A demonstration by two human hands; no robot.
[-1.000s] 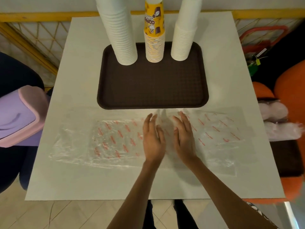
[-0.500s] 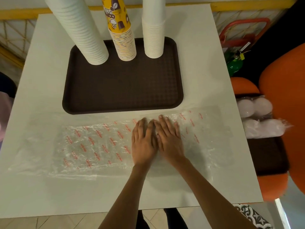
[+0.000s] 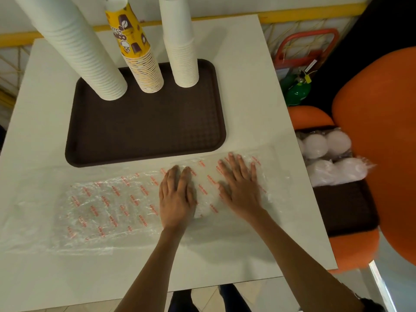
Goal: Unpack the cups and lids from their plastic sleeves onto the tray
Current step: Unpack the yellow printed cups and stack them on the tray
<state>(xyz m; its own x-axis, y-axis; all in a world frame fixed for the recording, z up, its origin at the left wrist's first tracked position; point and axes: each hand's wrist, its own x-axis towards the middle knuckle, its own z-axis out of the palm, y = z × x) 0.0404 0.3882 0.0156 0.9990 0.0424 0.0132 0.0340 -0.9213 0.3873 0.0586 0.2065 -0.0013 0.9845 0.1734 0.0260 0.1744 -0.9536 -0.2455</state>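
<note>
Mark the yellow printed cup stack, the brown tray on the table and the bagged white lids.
yellow printed cup stack (image 3: 132, 39): head view, printed wall of the top cup.
brown tray (image 3: 146, 127): head view, bare textured floor.
bagged white lids (image 3: 316, 146): head view, top of one lid.

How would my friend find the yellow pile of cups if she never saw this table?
Find the brown tray on the white table. Three tall cup stacks stand along its far edge, and the yellow stack is the middle one. The left stack and the right stack are plain white; only this one has brown pictures on yellow.
</note>
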